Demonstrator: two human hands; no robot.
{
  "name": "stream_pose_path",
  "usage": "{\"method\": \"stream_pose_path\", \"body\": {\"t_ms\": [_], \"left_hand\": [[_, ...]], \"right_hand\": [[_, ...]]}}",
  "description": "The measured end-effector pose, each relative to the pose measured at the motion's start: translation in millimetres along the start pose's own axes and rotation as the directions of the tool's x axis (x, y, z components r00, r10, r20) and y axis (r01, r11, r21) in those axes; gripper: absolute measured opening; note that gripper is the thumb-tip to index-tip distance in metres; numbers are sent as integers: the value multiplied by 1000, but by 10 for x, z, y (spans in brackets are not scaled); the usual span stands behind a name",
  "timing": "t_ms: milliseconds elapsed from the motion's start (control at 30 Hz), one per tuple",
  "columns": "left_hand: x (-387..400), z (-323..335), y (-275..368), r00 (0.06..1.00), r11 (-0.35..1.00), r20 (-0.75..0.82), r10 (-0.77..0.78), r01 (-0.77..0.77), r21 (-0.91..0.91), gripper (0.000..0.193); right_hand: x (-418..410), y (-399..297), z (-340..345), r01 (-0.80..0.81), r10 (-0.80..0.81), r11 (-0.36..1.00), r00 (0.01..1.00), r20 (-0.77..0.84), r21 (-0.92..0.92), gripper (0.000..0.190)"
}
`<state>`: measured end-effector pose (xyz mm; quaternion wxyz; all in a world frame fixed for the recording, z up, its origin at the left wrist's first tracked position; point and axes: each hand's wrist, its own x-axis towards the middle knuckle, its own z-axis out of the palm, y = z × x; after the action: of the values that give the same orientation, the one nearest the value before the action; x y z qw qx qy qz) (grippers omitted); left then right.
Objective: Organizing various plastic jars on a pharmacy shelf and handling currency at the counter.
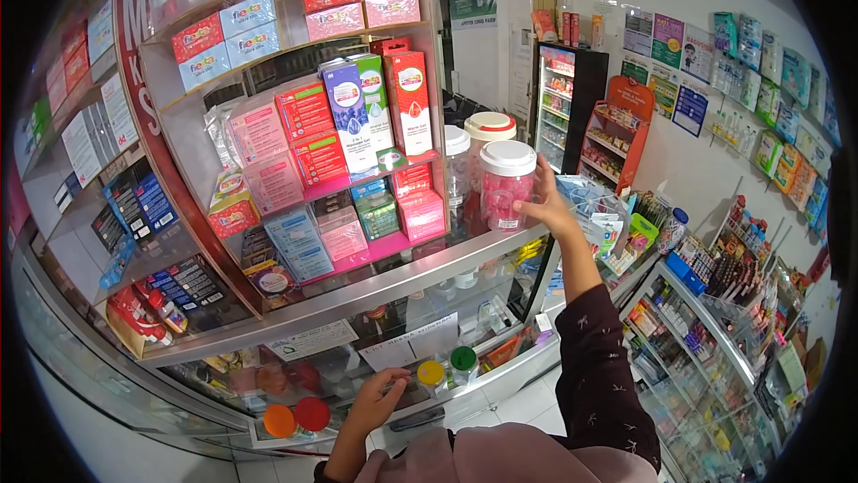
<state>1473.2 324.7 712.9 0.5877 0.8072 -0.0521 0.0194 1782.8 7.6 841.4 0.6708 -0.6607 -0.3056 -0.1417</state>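
My right hand (546,205) reaches out to a clear plastic jar (507,191) with a white screw lid and pink-wrapped contents, its thumb and fingers around the jar's right side. The jar stands upright at the edge of the glass counter (375,292). Behind it are a larger jar (488,126) with a cream lid and red rim, and a clear jar (457,154) with a white lid. Low in front of my body, my left hand (379,399) holds nothing, its fingers apart and slightly curled. Near it stand a yellow-lidded jar (431,376) and a green-lidded jar (463,361).
A display shelf (436,94) full of small cartons rises left of the jars. Orange (279,421) and red (312,414) lids show at the lower left. Right of my arm are plastic-wrapped goods (600,211) and a glass showcase (697,349). A black fridge (590,94) stands farther back.
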Motion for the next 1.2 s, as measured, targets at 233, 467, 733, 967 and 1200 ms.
{"method": "stream_pose_path", "body": {"t_ms": [233, 467, 733, 967, 1200], "left_hand": [[-31, 2, -147, 998, 998, -25, -64, 64, -17, 25], [-150, 35, -346, 986, 986, -55, -158, 155, -68, 24], [-212, 43, -386, 981, 987, -133, -141, 128, -98, 25], [-357, -62, -419, 962, 981, -195, -191, 180, -70, 25], [-397, -24, -487, 959, 980, -210, -189, 169, -109, 25]], "right_hand": [[-128, -104, 509, 54, -185, 914, 937, -295, -402, 113], [628, -780, 438, 255, -304, 938, 931, -202, -236, 102], [1472, -743, 682, 91, -92, 976, 996, 5, -197, 85], [1544, -526, 790, 158, -146, 974, 986, 81, -160, 89], [1704, -325, 800, 127, -107, 969, 989, 103, -211, 90]]}}
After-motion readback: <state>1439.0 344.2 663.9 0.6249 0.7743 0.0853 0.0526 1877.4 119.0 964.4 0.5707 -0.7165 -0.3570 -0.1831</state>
